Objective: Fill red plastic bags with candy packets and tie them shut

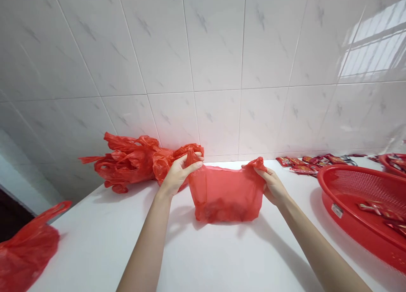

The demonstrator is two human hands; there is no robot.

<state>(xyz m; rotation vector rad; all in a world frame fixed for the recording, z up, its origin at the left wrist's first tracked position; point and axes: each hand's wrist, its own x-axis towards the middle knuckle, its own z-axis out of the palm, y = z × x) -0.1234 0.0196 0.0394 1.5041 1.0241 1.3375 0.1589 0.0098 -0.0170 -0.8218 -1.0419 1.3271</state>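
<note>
A red plastic bag point(226, 190) is stretched wide between my two hands, just over the white table. My left hand point(179, 171) pinches its upper left corner between thumb and fingers. At the upper right corner, my right hand point(271, 182) grips the gathered plastic. Dark shapes show dimly through the bottom of the bag; what they are I cannot make out. Right behind my left hand lie crumpled red plastic bags point(133, 163), against the wall.
On the right stands a red plastic basket point(345, 216) with several small red packets point(380, 209) inside. More red packets point(309, 163) lie along the tiled wall point(215, 72). Another red bag point(31, 245) sits at the left edge of the white table point(104, 245).
</note>
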